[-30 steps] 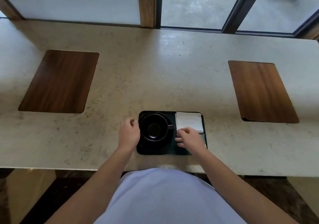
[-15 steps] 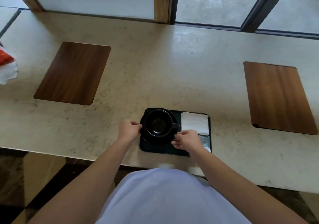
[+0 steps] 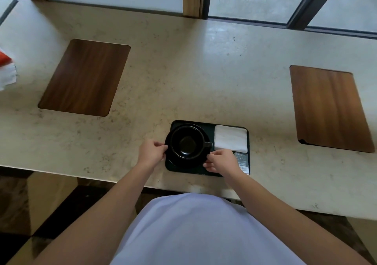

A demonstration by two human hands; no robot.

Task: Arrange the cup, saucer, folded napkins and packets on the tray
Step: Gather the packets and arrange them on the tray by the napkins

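A small dark tray (image 3: 191,170) lies near the front edge of the stone counter. On its left half a black cup (image 3: 187,142) stands upright on a black saucer (image 3: 181,161), handle pointing right. My left hand (image 3: 152,152) pinches the saucer's left rim. On the saucer's right rim, just below the cup handle, my right hand (image 3: 221,161) has its fingers closed. A folded white napkin (image 3: 230,138) lies flat in the tray's far right corner. A grey printed packet (image 3: 242,161) lies below the napkin, partly hidden by my right hand.
Two wooden placemats lie on the counter, one (image 3: 85,77) at the left and one (image 3: 330,107) at the right. A red and white object (image 3: 7,70) shows at the left edge. Windows run along the back. The counter's front edge (image 3: 102,180) is close to my body.
My left hand has closed in from beside the tray onto the saucer's left rim. My right hand shifted left from the packet area to the saucer's right rim. The view has shifted.
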